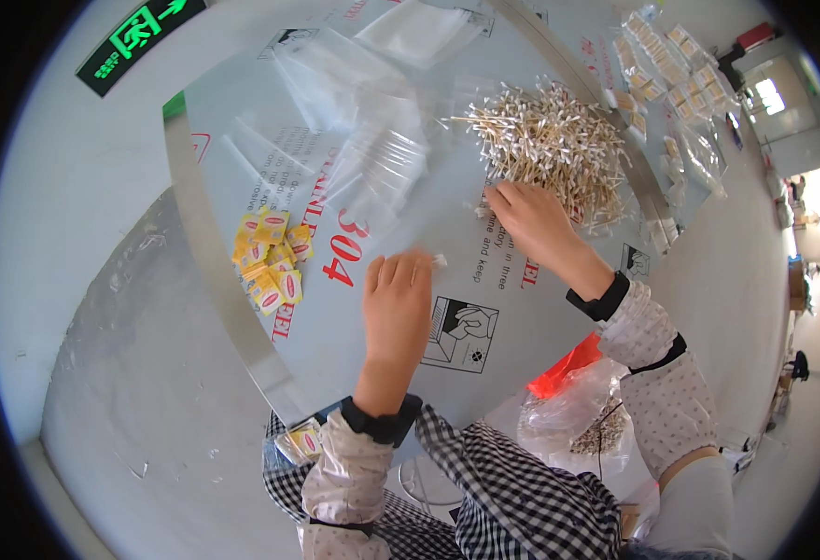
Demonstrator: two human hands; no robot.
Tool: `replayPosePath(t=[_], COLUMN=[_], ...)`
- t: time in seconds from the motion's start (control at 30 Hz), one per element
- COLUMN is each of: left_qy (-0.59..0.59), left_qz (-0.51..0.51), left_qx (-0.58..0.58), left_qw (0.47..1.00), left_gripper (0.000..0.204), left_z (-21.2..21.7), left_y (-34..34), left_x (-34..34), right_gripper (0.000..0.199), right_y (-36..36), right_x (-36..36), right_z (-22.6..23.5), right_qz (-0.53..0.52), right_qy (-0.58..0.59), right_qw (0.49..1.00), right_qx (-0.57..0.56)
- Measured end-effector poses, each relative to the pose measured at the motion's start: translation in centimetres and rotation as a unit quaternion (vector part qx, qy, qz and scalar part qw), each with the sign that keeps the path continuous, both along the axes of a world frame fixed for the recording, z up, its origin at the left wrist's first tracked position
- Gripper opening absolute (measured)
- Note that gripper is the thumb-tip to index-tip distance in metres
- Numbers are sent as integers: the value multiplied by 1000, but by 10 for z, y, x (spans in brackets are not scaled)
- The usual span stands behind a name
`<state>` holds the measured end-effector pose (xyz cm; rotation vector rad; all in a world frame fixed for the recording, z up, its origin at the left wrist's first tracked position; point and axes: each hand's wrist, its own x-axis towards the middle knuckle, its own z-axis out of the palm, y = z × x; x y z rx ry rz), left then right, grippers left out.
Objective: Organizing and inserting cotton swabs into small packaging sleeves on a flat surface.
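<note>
Fingers (499,198) of my right hand (533,219), seen from my head, curl close together at the near-left edge of a heap of white-tipped wooden cotton swabs (554,149); whether they pinch anything, I can't tell. My left hand (398,303), blurred (its curled fingers hide any hold), is over the printed grey tabletop (526,331), right of flat yellow packets (270,261).

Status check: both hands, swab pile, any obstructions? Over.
Right hand at near edge of cotton swab pile, grip unclear. Left hand apart from pile, blurred. Clear plastic bags lie left of pile, not covering it.
</note>
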<state>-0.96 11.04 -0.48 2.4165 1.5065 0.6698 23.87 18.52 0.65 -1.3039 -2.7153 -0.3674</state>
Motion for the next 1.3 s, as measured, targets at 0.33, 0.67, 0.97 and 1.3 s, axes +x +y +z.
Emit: replayPosePath(t=[0.33,0.67,0.97,1.3], left_qy=[-83,-68,-86,-55], left_qz=[37,127,175,129], left_qx=[6,-11,-44,-86], left_qw=[996,990,980,986], left_gripper=[18,17,62,53], left_z=[4,-5,5,7], left_y=[-83,-106,-87,-64], left_x=[-13,-30,-32,-44], right_gripper=[22,49,47,16], right_y=[-84,-110,-102,-99], right_x=[-91,-66,41,-53], right_z=[-1,19,21,-6], right_qz=[48,5,-156,4], right_qy=[207,331,267,319], right_qw=[965,907,889,898], right_qx=[-154,-259,-338,-303])
